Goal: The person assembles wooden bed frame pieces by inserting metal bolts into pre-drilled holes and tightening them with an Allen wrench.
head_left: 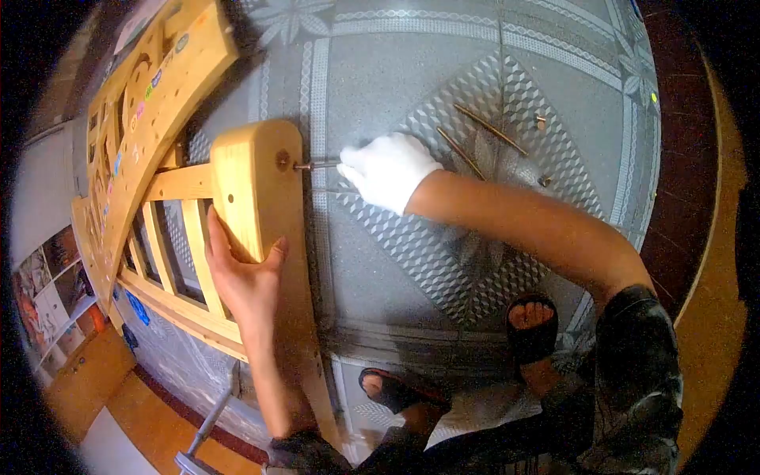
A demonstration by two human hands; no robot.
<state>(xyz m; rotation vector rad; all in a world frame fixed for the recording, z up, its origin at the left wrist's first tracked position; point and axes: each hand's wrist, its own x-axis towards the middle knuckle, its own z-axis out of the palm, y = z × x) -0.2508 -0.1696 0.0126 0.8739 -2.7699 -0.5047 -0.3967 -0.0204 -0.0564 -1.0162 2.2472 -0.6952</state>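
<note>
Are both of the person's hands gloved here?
No: a white glove covers the right hand, but the left hand, on the wooden post, is bare.

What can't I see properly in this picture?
Rod, head view: one end is hidden by the right hand in its white glove.
Left hand, head view: some fingers are hidden behind the hand itself.
Stickers, head view: too small to read.
Metal bar, head view: cut off by the bottom edge.
</note>
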